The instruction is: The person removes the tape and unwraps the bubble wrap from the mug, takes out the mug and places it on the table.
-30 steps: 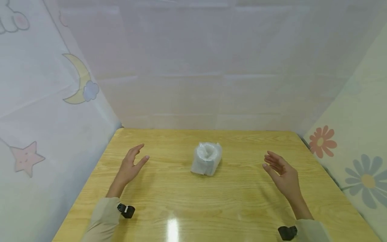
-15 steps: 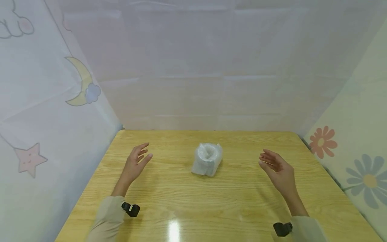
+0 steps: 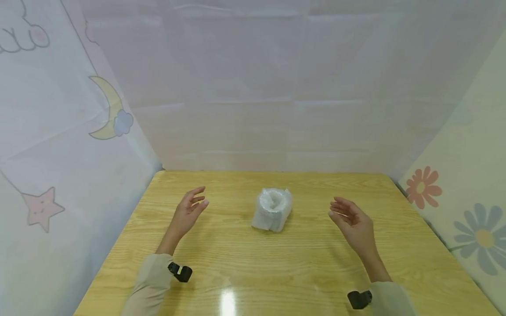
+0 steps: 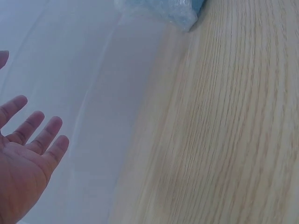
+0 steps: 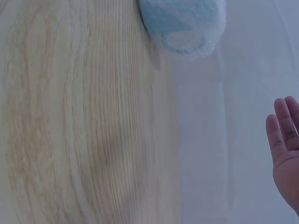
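A bundle in bubble wrap (image 3: 272, 217) stands on the wooden table, with a hollow in its top. Something teal shows through the wrap (image 5: 182, 28) in the right wrist view; its kind is hidden by the plastic. My left hand (image 3: 189, 215) is held over the table to the left of the bundle, fingers relaxed and apart from it. On the other side my right hand (image 3: 356, 226) faces it, palm inward, also holding nothing. Both wrist views show the palms, left hand (image 4: 28, 163) and right hand (image 5: 287, 154), with loosely straight fingers.
The wooden table (image 3: 257, 272) reaches back to a pale cloth wall (image 3: 245, 87). Printed cloth sides rise at left, with a moon (image 3: 108, 107) and star, and at right, with flowers (image 3: 484, 239). A black camera (image 3: 182, 272) sits on each sleeve.
Both hands have moved inward, the left one to the right and the right one to the left, nearer the wrapped bundle. The bundle has stayed in place on the table.
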Available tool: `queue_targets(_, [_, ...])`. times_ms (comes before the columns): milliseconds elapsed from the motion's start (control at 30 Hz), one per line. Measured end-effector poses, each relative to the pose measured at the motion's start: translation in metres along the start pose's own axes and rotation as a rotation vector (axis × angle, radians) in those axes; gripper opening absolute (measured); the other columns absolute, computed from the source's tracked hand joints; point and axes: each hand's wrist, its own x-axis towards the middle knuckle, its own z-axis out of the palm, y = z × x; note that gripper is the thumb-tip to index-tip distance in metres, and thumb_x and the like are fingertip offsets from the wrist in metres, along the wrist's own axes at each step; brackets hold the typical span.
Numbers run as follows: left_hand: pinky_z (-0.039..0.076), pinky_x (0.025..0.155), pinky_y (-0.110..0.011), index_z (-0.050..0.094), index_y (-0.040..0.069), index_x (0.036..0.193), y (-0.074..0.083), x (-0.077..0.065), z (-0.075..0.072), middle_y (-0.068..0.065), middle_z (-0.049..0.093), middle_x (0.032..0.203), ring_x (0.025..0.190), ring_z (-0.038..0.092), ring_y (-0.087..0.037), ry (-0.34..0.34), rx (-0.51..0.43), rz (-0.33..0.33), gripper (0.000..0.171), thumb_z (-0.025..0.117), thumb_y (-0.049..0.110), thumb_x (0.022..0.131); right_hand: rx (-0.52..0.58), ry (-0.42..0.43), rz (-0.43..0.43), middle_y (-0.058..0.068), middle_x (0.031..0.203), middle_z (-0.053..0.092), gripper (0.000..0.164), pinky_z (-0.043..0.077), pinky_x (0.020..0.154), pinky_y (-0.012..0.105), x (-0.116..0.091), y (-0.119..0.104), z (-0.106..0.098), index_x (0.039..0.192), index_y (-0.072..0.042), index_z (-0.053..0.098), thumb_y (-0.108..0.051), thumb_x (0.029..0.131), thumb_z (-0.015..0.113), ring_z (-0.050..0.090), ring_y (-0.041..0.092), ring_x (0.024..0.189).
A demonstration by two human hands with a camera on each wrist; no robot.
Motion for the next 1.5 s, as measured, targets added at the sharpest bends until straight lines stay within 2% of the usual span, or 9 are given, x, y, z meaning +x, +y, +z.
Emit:
queue_targets(233, [0.037, 0.102, -0.058, 0.042, -0.009, 0.139, -0.002, 0.004, 0.013, -0.032, 0.037, 0.140, 0.123, 0.042, -0.053, 0.006, -0.043, 0.020, 0.045, 0.056, 0.001, 0.098, 0.005, -0.021, 0.007, 0.028, 0.107, 0.063, 0.035, 0.052, 0.080, 0.019, -0.003, -0.023, 0.014, 0.120, 0.012, 0.059, 0.011, 0.086, 0.067, 0.066, 0.020, 0.097])
queue_targets(433, [0.035, 0.103, -0.059, 0.043, -0.008, 0.139, -0.003, 0.008, 0.024, -0.030, 0.039, 0.141, 0.123, 0.043, -0.052, 0.010, -0.076, 0.029, 0.045, 0.057, 0.002, 0.097, 0.037, -0.027, 0.069, 0.026, 0.108, 0.064, 0.033, 0.053, 0.081, 0.022, -0.006, -0.023, 0.023, 0.119, 0.010, 0.060, 0.009, 0.086, 0.067, 0.065, 0.028, 0.098])
queue_targets(600, [0.036, 0.103, -0.057, 0.043, -0.008, 0.139, -0.003, 0.012, 0.030, -0.028, 0.040, 0.141, 0.123, 0.045, -0.049, -0.013, -0.078, 0.026, 0.045, 0.057, 0.002, 0.098, 0.058, -0.030, 0.055, 0.025, 0.107, 0.064, 0.032, 0.053, 0.081, 0.023, -0.007, -0.019, 0.027, 0.117, 0.011, 0.060, 0.010, 0.086, 0.068, 0.065, 0.030, 0.098])
queue_targets(800, [0.041, 0.102, -0.042, 0.042, -0.010, 0.139, -0.003, 0.016, 0.034, -0.028, 0.042, 0.140, 0.120, 0.048, -0.045, -0.022, -0.111, 0.025, 0.044, 0.055, 0.001, 0.098, 0.070, -0.035, 0.013, 0.025, 0.107, 0.064, 0.032, 0.053, 0.081, 0.022, -0.006, -0.016, 0.030, 0.116, 0.013, 0.059, 0.010, 0.086, 0.068, 0.064, 0.035, 0.097])
queue_targets(933, [0.045, 0.098, -0.027, 0.042, -0.012, 0.138, -0.003, 0.020, 0.037, -0.030, 0.044, 0.137, 0.119, 0.048, -0.045, -0.018, -0.134, 0.040, 0.043, 0.055, 0.000, 0.098, 0.103, -0.017, 0.046, 0.031, 0.108, 0.062, 0.031, 0.053, 0.081, 0.022, -0.006, -0.014, 0.035, 0.116, 0.014, 0.059, 0.009, 0.086, 0.068, 0.065, 0.032, 0.098])
queue_targets(1000, [0.046, 0.095, -0.023, 0.043, -0.013, 0.137, -0.003, 0.022, 0.039, -0.031, 0.045, 0.135, 0.118, 0.049, -0.046, -0.019, -0.138, 0.048, 0.043, 0.055, -0.001, 0.098, 0.118, -0.014, 0.070, 0.033, 0.109, 0.061, 0.031, 0.053, 0.081, 0.022, -0.007, -0.012, 0.037, 0.116, 0.013, 0.059, 0.009, 0.086, 0.068, 0.065, 0.030, 0.098])
queue_targets(1067, [0.046, 0.096, -0.027, 0.043, -0.014, 0.136, -0.004, 0.024, 0.041, -0.032, 0.047, 0.134, 0.118, 0.049, -0.047, -0.024, -0.140, 0.047, 0.042, 0.054, -0.002, 0.098, 0.129, -0.015, 0.103, 0.033, 0.110, 0.060, 0.030, 0.053, 0.081, 0.022, -0.007, -0.010, 0.040, 0.115, 0.013, 0.060, 0.008, 0.087, 0.068, 0.064, 0.031, 0.099])
queue_targets(1300, [0.045, 0.099, -0.042, 0.045, -0.012, 0.135, -0.006, 0.028, 0.050, -0.030, 0.048, 0.133, 0.119, 0.049, -0.044, -0.062, -0.153, 0.008, 0.040, 0.054, 0.000, 0.098, 0.156, -0.022, 0.180, 0.024, 0.112, 0.063, 0.029, 0.052, 0.083, 0.021, -0.013, 0.026, 0.053, 0.116, 0.004, 0.063, -0.007, 0.090, 0.070, 0.063, 0.013, 0.097])
queue_targets(1500, [0.043, 0.100, -0.047, 0.043, -0.011, 0.137, -0.009, 0.030, 0.058, -0.029, 0.045, 0.137, 0.121, 0.047, -0.045, -0.101, -0.159, -0.027, 0.042, 0.054, 0.005, 0.100, 0.133, -0.059, 0.212, 0.023, 0.110, 0.064, 0.029, 0.052, 0.080, 0.019, -0.016, 0.025, 0.060, 0.115, 0.008, 0.061, -0.007, 0.091, 0.069, 0.063, 0.011, 0.094])
